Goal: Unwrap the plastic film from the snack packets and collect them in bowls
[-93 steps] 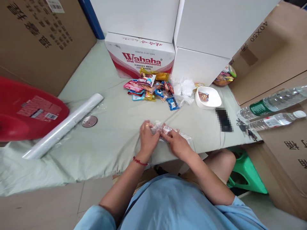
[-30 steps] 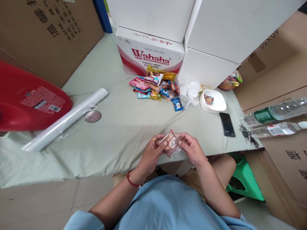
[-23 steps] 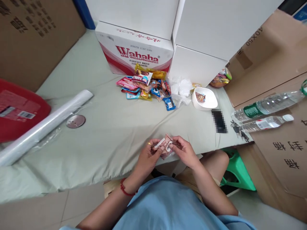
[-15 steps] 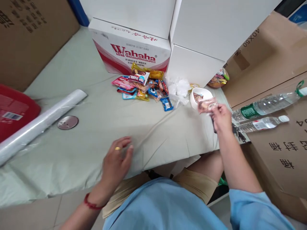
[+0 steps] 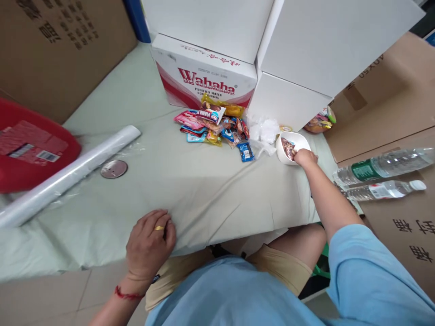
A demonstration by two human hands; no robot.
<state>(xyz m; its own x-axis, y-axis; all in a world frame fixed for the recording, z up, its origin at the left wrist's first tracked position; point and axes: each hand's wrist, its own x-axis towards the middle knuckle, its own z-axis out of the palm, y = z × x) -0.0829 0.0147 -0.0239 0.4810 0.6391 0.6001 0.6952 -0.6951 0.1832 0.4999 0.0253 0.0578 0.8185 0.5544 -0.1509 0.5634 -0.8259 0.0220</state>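
My right hand (image 5: 305, 157) reaches over the near right rim of a white bowl (image 5: 282, 157). Its fingers are closed at the edge of a brown-and-pink snack packet (image 5: 288, 149) inside; the fingertips are partly hidden. My left hand (image 5: 149, 242) rests on the cloth near the table's front edge, fingers curled together, with nothing visible in it. Left of the bowl lie a bunched clear plastic bag (image 5: 267, 133) and a heap of colourful snack packets (image 5: 210, 122). One blue packet (image 5: 245, 152) sits at the heap's near side.
Behind the heap stands a Wahaba-style water carton (image 5: 207, 81) printed "Wahaha", beside white boxes (image 5: 292, 95). On the left are a red container (image 5: 30, 140), a plastic film roll (image 5: 78, 170) and a round metal disc (image 5: 114, 169). Two bottles (image 5: 387, 190) lie at right by cardboard (image 5: 377, 104).
My right hand has moved from in front of the bowl into it, carrying the snack packet. My left hand has drawn back slightly, and its fingers have curled in onto the table.
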